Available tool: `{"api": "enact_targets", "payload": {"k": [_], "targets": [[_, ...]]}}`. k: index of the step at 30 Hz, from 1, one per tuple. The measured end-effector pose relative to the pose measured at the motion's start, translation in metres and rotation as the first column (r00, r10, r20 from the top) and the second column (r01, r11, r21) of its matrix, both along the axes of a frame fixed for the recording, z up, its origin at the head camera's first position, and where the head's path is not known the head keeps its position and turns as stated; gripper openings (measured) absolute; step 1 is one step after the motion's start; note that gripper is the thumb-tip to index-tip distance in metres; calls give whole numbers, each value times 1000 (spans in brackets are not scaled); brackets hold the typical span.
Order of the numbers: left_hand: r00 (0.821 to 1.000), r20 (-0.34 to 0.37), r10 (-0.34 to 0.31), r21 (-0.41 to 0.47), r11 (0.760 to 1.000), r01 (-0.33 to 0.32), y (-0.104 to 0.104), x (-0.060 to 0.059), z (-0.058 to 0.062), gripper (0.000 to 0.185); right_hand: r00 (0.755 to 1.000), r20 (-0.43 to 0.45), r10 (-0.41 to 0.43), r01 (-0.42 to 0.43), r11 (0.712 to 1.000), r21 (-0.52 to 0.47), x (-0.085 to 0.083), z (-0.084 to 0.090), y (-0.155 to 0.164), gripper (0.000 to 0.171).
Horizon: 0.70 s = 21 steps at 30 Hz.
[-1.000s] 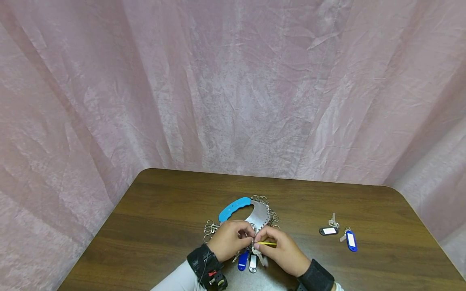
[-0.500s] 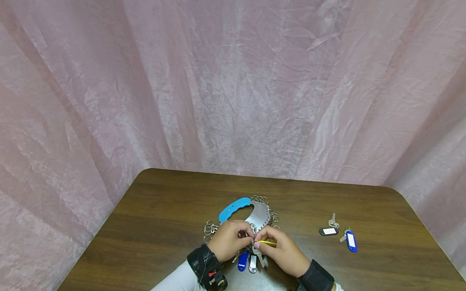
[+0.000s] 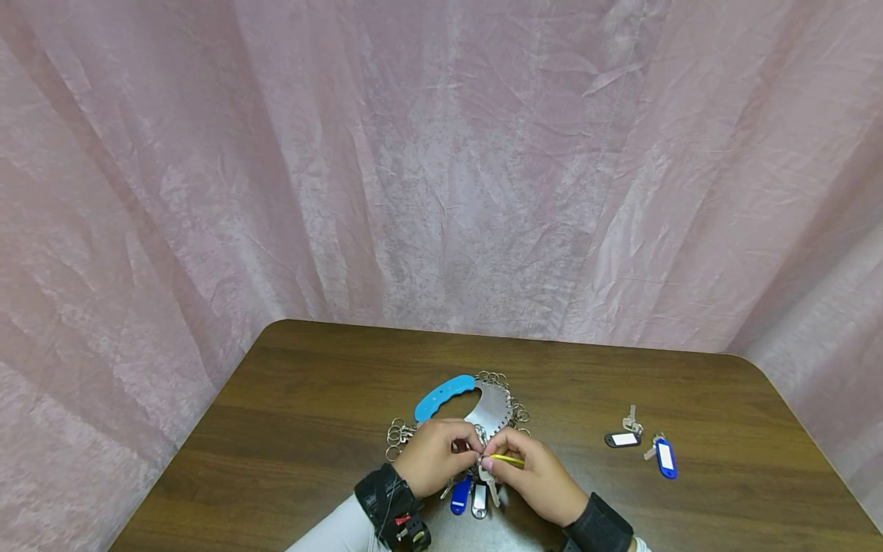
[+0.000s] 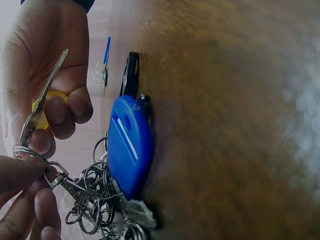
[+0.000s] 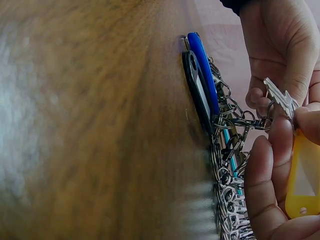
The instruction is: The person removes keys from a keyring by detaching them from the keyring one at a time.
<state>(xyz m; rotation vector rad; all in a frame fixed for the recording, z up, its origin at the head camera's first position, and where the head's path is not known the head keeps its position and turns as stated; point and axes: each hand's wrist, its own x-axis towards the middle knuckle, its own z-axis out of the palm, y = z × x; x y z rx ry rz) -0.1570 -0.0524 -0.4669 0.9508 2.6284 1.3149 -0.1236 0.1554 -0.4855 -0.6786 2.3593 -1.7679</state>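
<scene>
A metal key plate [image 3: 493, 409] with a light blue handle [image 3: 444, 395] lies on the brown table [image 3: 310, 399], its edge hung with several rings and clips. Both hands meet at its near edge. My right hand [image 3: 527, 469] pinches a yellow key tag [image 3: 507, 460] [image 5: 304, 184] with a silver key [image 4: 44, 97] [image 5: 280, 97] on its ring. My left hand [image 3: 438, 454] pinches a small clip [image 4: 60, 179] of the plate at that ring. Under the hands lie a blue tag [image 3: 459, 495] [image 4: 130, 145] and a black-framed tag [image 3: 479, 499] [image 5: 196, 95].
To the right lie a black tag with a key [image 3: 623, 438] and a blue tag with a key [image 3: 665, 455]. Pink cloth [image 3: 441, 169] hangs behind and beside the table. Loose rings [image 3: 398, 433] stick out left of my left hand.
Both hands stay at the same spot on the plate's near edge. The key hanging under my right hand has shifted slightly and stopped swinging.
</scene>
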Motion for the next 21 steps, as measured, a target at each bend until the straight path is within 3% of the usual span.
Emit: {"api": "enact_targets", "payload": {"k": [21], "targets": [[998, -55, -13, -11, 1000, 12, 0, 1, 1, 14, 1000, 28, 0, 1, 1000, -28, -2, -2, 0, 12]]}}
